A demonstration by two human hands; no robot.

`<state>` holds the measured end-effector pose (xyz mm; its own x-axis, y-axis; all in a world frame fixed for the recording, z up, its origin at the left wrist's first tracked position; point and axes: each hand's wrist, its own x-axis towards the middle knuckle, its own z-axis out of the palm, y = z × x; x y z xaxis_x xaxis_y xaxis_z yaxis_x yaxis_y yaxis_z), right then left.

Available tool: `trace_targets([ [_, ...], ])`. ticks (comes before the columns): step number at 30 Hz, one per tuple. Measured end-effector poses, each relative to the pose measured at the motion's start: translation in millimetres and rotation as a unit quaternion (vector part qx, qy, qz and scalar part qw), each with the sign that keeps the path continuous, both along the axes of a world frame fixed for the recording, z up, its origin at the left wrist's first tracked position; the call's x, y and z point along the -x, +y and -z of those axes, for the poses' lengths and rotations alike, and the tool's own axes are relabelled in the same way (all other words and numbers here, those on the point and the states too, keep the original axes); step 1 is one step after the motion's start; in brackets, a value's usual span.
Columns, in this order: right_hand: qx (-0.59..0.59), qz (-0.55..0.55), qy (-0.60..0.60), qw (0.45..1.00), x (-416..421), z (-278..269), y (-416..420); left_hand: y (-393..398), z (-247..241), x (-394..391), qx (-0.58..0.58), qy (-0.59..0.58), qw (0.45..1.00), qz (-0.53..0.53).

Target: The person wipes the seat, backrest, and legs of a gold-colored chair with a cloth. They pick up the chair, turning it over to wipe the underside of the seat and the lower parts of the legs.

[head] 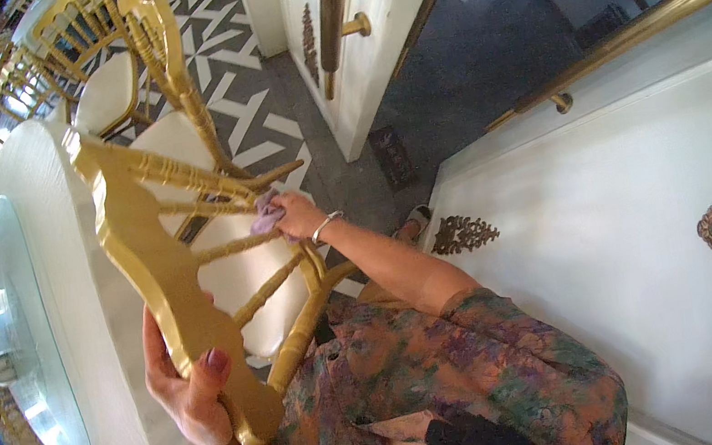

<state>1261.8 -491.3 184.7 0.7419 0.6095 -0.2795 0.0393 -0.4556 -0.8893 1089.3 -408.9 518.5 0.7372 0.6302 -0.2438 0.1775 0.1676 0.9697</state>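
Note:
A gold chair's carved top rail (163,272) runs across the left half of the head view. My left hand (191,392) grips this rail near its lower end, thumb on the near face and fingers around the edge. With my right hand (301,215) I hold a crumpled mauve cloth (268,213) against the turned back spindles, low down where they near the seat. A silver bracelet circles my right wrist. The chair's white seat (255,286) shows between the spindles; its legs are mostly hidden.
Left of the chair stands a white round-ended table (94,317) with a glass inset (31,312). Another gold chair (175,77) is just beyond. To the right is a white panelled door (601,199) with gold ornament; a second door (335,39) is ahead. Patterned tile (240,95) covers the floor.

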Motion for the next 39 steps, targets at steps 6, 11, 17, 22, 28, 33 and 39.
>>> trace_targets([
  [6, 0.098, 0.068, 0.019, 0.993, 5, -3, 9, 2, 9, 14, 0.018, -0.024, 0.999, -0.017],
  [11, 0.019, 0.168, -0.046, 0.984, 26, 3, 5, 6, 8, 13, 0.026, -0.023, 0.999, -0.012],
  [17, -0.07, 0.005, -0.148, 0.987, 73, -23, -40, 22, 17, 31, 0.025, 0.007, 0.998, -0.048],
  [22, 0.016, -0.099, -0.067, 0.993, 90, -38, -72, 31, 17, 38, 0.039, 0.003, 0.999, -0.034],
  [28, -0.05, -0.246, -0.08, 0.965, 107, -36, -72, 43, 21, 35, 0.048, 0.009, 0.998, -0.027],
  [33, -0.194, -0.352, 0.059, 0.914, 100, -100, -29, 51, 20, 33, 0.027, 0.019, 0.999, -0.016],
  [39, -0.135, -0.335, -0.024, 0.932, 100, -55, -63, 58, 11, 33, 0.004, 0.045, 0.999, 0.001],
])
